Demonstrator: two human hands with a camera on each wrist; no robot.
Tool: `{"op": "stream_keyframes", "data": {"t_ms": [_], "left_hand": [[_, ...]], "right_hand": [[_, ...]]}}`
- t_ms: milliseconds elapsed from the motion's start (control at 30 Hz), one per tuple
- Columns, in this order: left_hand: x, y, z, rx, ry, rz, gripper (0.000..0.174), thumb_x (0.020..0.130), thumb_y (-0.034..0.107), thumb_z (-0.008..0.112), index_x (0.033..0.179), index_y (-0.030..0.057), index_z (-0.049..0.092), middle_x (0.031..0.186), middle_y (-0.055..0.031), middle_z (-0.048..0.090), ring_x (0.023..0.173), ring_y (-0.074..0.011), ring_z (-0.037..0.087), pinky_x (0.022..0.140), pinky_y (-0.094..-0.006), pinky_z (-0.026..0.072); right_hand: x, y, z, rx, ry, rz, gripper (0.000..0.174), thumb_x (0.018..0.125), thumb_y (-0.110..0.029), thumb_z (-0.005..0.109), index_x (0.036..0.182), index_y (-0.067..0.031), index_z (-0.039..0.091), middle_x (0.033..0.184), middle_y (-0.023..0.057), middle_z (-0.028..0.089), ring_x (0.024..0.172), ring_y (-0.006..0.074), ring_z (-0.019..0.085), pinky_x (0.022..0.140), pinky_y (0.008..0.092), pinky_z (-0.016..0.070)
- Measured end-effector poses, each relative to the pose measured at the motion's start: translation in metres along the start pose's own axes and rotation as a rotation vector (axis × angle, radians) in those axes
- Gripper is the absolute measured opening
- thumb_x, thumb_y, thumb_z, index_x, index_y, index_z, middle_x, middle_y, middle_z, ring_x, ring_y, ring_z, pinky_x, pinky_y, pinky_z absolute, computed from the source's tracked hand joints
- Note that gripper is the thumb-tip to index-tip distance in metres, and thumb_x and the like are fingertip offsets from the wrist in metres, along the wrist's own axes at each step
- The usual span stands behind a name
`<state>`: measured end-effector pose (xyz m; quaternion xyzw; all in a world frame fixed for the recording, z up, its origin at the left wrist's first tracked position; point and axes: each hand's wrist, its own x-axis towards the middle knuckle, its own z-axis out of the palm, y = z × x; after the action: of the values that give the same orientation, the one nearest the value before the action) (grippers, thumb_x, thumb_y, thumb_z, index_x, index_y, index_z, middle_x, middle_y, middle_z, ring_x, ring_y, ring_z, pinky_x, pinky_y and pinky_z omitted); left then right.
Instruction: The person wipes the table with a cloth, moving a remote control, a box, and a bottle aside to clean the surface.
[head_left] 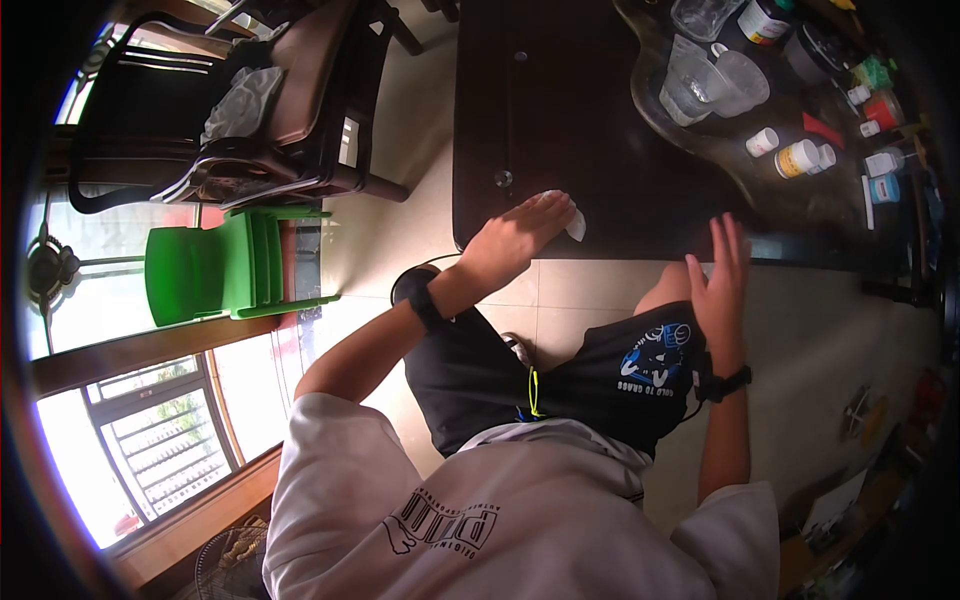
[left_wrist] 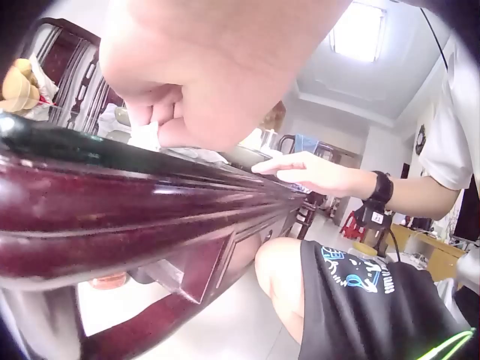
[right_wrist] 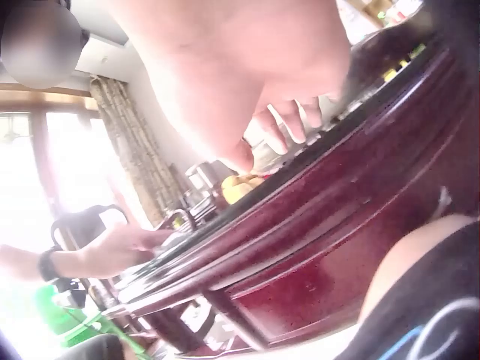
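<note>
A crumpled white tissue (head_left: 577, 226) is under my left hand (head_left: 512, 238), near the front left corner of the dark wooden table (head_left: 570, 120). In the left wrist view the left fingers curl down round the tissue (left_wrist: 145, 137), just above the tabletop. My right hand (head_left: 720, 290) is at the table's front edge, palm facing inward, its fingers extended and holding nothing. In the right wrist view its fingers (right_wrist: 292, 122) point toward the tabletop, spread slightly apart.
Clear plastic containers (head_left: 690, 85), a white pill bottle (head_left: 797, 158) and other small bottles stand on a wavy-edged tray (head_left: 650, 105) at the back right. A green plastic chair (head_left: 225, 265) and a dark wooden armchair (head_left: 290, 110) are on the left.
</note>
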<state>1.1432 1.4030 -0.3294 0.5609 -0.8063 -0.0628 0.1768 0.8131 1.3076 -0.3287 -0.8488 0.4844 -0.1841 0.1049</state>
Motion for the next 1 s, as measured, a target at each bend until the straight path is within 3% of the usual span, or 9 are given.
{"op": "stream_keyframes", "data": {"t_ms": [67,133,167,267,433,500,633,833,1000], "left_hand": [[0.000,0.007,0.000,-0.049,0.039,-0.042,0.073,0.077,-0.017,0.052,0.147,0.0046,0.048,0.146,-0.0140,0.055,0.138,-0.0279,0.049,0.115,-0.0365,0.0456],[0.003,0.016,-0.002,-0.171,0.022,-0.182,0.076,0.078,-0.018,0.051,0.150,0.0042,0.043,0.147,-0.0140,0.054,0.139,-0.0299,0.048,0.115,-0.0380,0.0454],[0.005,0.018,-0.003,-0.294,0.004,-0.322,0.079,0.079,-0.018,0.051,0.154,0.0037,0.038,0.148,-0.0140,0.053,0.139,-0.0318,0.047,0.115,-0.0395,0.0453],[0.012,0.019,-0.003,-0.658,0.058,-0.333,0.086,0.080,-0.017,0.051,0.159,0.0050,0.025,0.154,-0.0177,0.046,0.140,-0.0351,0.045,0.114,-0.0397,0.0448],[0.004,0.001,-0.011,-0.705,0.186,-0.227,0.086,0.081,-0.013,0.052,0.160,0.0011,0.019,0.162,-0.0237,0.030,0.149,-0.0356,0.033,0.121,-0.0377,0.0316],[-0.008,-0.016,-0.021,-0.603,0.159,-0.296,0.082,0.083,-0.012,0.053,0.159,-0.0026,0.022,0.163,-0.0213,0.032,0.152,-0.0320,0.029,0.123,-0.0367,0.0255],[-0.034,-0.044,-0.045,-0.695,0.205,-0.499,0.066,0.091,0.003,0.060,0.153,0.0004,0.037,0.157,-0.0254,0.039,0.147,-0.0391,0.036,0.120,-0.0413,0.0314],[-0.078,-0.070,-0.036,-0.447,0.153,-0.544,0.066,0.096,0.014,0.064,0.154,0.0008,0.035,0.155,-0.0263,0.041,0.146,-0.0396,0.038,0.120,-0.0422,0.0317],[-0.099,-0.072,-0.031,-0.650,0.065,-0.593,0.063,0.102,0.022,0.059,0.155,0.0001,0.033,0.157,-0.0260,0.038,0.146,-0.0394,0.036,0.119,-0.0437,0.0328]], "right_hand": [[0.003,-0.037,-0.008,0.238,-0.008,-0.040,0.044,0.092,-0.010,0.066,0.135,-0.0020,0.059,0.151,0.0142,0.048,0.142,0.0391,0.041,0.119,0.0501,0.0321],[0.011,-0.076,-0.006,0.272,-0.070,-0.158,0.043,0.090,-0.007,0.067,0.132,-0.0020,0.060,0.149,0.0155,0.049,0.134,0.0392,0.049,0.113,0.0482,0.0400],[0.014,-0.094,-0.002,0.363,-0.134,-0.200,0.047,0.087,-0.003,0.068,0.134,-0.0009,0.059,0.149,0.0164,0.049,0.134,0.0381,0.050,0.114,0.0484,0.0394],[0.025,-0.131,0.024,0.345,-0.191,-0.369,0.060,0.086,-0.004,0.070,0.142,0.0003,0.049,0.153,0.0194,0.043,0.138,0.0362,0.045,0.117,0.0479,0.0363],[0.021,-0.133,0.051,0.138,-0.185,-0.460,0.072,0.086,-0.016,0.074,0.148,0.0006,0.041,0.154,0.0203,0.040,0.142,0.0331,0.043,0.119,0.0484,0.0338],[0.017,-0.126,0.048,0.082,-0.184,-0.445,0.075,0.086,-0.023,0.075,0.148,0.0023,0.042,0.154,0.0202,0.041,0.141,0.0323,0.043,0.120,0.0486,0.0328],[0.015,-0.123,0.036,0.050,-0.187,-0.425,0.075,0.087,-0.024,0.075,0.148,0.0033,0.041,0.154,0.0202,0.042,0.142,0.0318,0.044,0.121,0.0489,0.0314],[0.022,-0.066,0.017,-0.214,-0.039,-0.077,0.067,0.096,-0.028,0.066,0.146,0.0084,0.041,0.155,0.0253,0.040,0.142,0.0370,0.043,0.121,0.0511,0.0298],[0.032,-0.055,0.025,-0.074,0.047,0.062,0.063,0.097,-0.024,0.065,0.145,0.0084,0.040,0.155,0.0302,0.037,0.143,0.0421,0.039,0.121,0.0511,0.0301]]}}
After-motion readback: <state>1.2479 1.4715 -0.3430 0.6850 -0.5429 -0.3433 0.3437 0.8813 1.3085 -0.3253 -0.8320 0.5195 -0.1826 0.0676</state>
